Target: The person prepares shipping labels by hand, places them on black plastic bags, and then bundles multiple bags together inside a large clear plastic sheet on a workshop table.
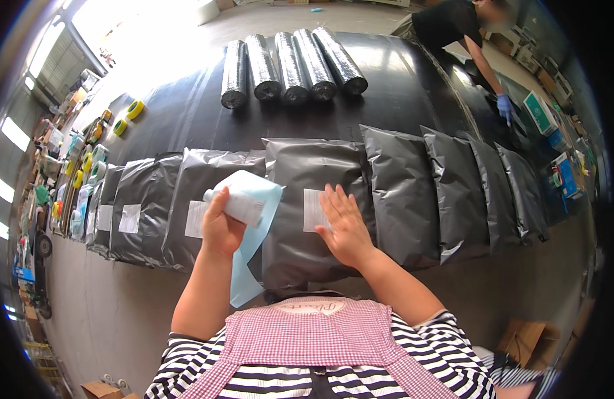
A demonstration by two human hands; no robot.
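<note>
My left hand (220, 229) grips a roll of white labels (244, 199) whose pale blue backing strip (248, 263) hangs down toward me. My right hand (347, 226) lies flat, fingers spread, on a white label (313, 209) stuck to the grey plastic mailer bag (307, 173) straight in front of me. That bag sits in a row of overlapping grey mailer bags across a black table (400, 100). The bags to the left (200, 179) carry white labels; those to the right (400, 193) show none.
Several rolls of black plastic (290, 66) lie at the table's far side. Yellow tape rolls (134, 110) and small supplies line the left edge. Another person (453, 26) with a blue glove leans over the far right end. Boxes (539, 113) and a cardboard carton (526, 342) stand at right.
</note>
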